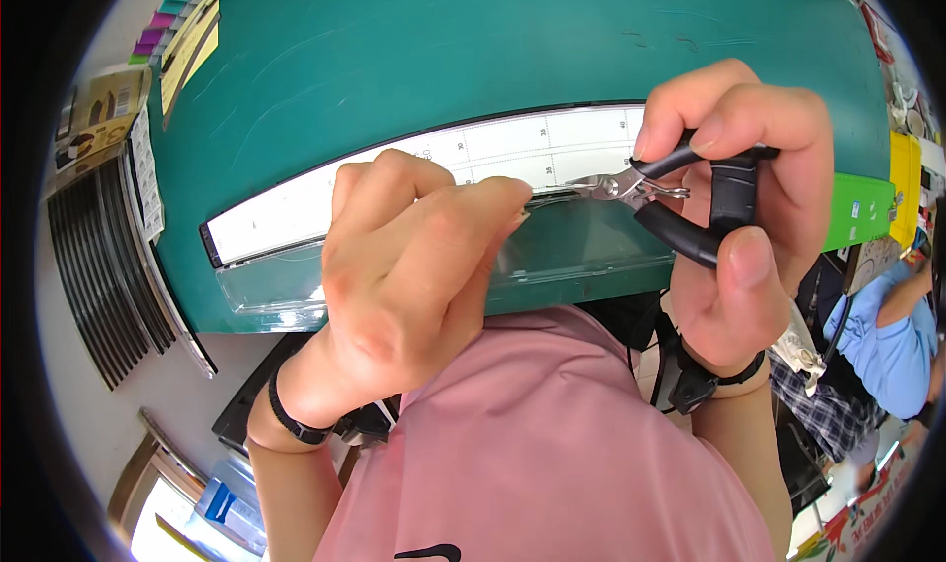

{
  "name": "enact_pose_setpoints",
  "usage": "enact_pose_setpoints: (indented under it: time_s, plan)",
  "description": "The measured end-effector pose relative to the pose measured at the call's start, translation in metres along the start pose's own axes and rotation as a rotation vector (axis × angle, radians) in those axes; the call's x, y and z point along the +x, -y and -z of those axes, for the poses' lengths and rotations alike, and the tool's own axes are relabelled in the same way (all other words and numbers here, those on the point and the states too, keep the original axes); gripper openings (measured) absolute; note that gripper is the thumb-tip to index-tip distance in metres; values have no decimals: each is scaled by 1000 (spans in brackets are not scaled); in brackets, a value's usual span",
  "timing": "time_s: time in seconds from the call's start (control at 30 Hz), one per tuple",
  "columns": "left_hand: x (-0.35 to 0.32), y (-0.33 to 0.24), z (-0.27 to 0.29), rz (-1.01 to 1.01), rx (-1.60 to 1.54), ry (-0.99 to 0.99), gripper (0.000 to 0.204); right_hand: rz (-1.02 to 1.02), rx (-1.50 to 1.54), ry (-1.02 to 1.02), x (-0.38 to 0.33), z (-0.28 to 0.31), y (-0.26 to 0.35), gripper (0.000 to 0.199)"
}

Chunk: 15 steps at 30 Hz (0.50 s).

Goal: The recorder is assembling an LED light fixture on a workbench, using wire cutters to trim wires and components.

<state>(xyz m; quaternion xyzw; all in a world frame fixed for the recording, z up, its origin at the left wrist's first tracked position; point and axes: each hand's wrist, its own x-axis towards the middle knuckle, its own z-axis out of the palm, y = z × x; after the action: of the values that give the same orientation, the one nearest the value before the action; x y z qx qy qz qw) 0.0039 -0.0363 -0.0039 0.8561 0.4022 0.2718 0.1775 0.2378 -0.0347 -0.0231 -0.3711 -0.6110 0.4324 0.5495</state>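
My right hand (759, 158) holds a pair of small wire cutters (695, 183) with black handles, a silver head and a spring between the handles. Its handles stand spread apart, the jaws pointing left. Close to the jaw tips, my left hand (404, 257) is closed in a pinch on a thin, dark, wire-like piece (554, 198). Whether the jaws touch this piece I cannot tell. Beneath both hands lies a long white strip (296, 207) with a black edge and a printed scale. Along its near side runs a clear plastic case or lid (266, 291), partly covered by my left hand.
The green work surface (414, 50) bears light scratches and a few dark thread-like bits. Black ribbed strips (103, 266) and a cardboard box (103, 119) stand at the left. On the right are a bright green panel (857, 210) and a seated person in blue (887, 335).
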Motion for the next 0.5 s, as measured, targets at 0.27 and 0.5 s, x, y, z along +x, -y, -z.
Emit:
enact_pose_setpoints:
  time_s: [0.27, 0.5]
  plan:
    - [2, 7, -5, -27, -57, -13, 37, -96, 50, -5, -2, 0, 2, 43]
    - [4, 7, -5, -6, -87, 21, 38, -51, -29, -7, 1, -6, 2, 34]
